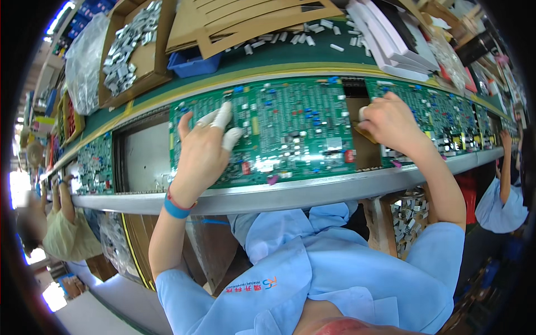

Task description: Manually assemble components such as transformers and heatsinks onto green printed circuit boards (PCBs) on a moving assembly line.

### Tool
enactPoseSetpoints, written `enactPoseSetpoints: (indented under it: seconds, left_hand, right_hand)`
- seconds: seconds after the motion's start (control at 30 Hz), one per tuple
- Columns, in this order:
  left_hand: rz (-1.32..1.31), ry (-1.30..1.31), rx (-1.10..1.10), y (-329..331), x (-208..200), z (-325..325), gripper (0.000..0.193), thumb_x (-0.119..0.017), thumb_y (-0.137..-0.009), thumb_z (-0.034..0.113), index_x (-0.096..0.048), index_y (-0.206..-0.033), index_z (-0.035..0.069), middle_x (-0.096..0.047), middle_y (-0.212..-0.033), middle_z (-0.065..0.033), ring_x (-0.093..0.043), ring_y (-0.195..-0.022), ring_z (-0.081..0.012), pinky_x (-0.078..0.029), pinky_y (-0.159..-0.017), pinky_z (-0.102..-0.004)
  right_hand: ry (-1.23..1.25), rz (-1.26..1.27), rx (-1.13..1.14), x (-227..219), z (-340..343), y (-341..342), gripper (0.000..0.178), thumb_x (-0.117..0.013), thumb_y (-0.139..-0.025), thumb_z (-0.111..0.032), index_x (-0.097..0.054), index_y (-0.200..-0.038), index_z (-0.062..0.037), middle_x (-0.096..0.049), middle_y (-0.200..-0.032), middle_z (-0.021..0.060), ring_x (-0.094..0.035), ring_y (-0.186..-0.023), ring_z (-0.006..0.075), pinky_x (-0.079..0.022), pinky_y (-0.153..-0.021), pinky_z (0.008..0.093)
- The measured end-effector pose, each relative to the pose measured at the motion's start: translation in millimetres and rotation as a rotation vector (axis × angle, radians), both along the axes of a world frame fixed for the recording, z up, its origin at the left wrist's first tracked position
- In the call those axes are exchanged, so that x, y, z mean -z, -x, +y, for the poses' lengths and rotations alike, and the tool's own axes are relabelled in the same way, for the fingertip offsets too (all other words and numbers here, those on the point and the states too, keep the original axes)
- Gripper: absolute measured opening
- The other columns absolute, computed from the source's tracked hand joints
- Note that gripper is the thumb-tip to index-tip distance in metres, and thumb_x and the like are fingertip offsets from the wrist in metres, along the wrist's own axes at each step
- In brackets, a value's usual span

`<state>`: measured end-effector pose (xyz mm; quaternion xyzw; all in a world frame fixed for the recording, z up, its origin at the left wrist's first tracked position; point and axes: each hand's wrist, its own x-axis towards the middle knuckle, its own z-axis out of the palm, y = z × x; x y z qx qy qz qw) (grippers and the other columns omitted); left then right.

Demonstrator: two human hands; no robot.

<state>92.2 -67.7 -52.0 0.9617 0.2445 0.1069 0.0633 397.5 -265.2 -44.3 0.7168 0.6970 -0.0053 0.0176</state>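
Observation:
A long green circuit board (296, 128), crowded with small components, lies on the conveyor line in front of me. My left hand (202, 151) rests over its left part, fingers spread and stretched out, with white finger cots on some of them. One fingertip reaches a dark component (227, 96) near the board's far edge. My right hand (393, 123) is curled closed above the gap between this board and a second green board (444, 120) on the right. Whatever its fingers hold is hidden; a yellowish edge shows beneath them.
A metal rail (290, 196) runs along the near side. Beyond the line stand a cardboard box of small metal parts (128, 53), a blue bin (194, 65), slotted cardboard (245, 25) and stacked white sheets (391, 44). Other people's hands work at both ends.

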Motion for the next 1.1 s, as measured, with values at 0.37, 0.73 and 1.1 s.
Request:
enactPoseSetpoints:
  seconds: [0.37,0.73,1.1]
  left_hand:
    - [0.036,-0.212,-0.037,12,8,19,0.052,-0.057,-0.092,0.036,-0.057,-0.121,-0.007,-0.068,-0.089,-0.0201,-0.063,-0.101,-0.0316,-0.026,-0.106,-0.0485]
    - [-0.276,-0.334,0.193,-102,28,65,0.038,-0.055,-0.077,0.002,-0.060,-0.114,-0.005,-0.063,-0.107,-0.0208,-0.062,-0.093,-0.0359,-0.051,-0.081,-0.0419]
    - [-0.088,-0.335,0.153,-139,37,73,0.034,-0.054,-0.078,0.001,-0.064,-0.111,0.005,-0.062,-0.092,-0.0151,-0.063,-0.088,-0.0314,-0.052,-0.077,-0.0398]
  right_hand:
    - [0.069,-0.111,0.237,4,-21,-27,0.014,-0.068,-0.078,-0.019,-0.064,-0.076,-0.0061,-0.064,-0.075,0.0126,-0.062,-0.079,0.0299,-0.047,-0.073,0.0431]
    - [-0.328,0.038,0.073,30,112,-41,0.039,-0.053,-0.085,-0.003,-0.056,-0.124,-0.0097,-0.060,-0.115,0.0115,-0.059,-0.104,0.0317,-0.051,-0.083,0.0421]
    - [-0.551,0.023,-0.148,56,150,-52,0.015,-0.065,-0.082,-0.017,-0.062,-0.094,-0.0077,-0.064,-0.084,0.0080,-0.064,-0.080,0.0294,-0.053,-0.065,0.0397]
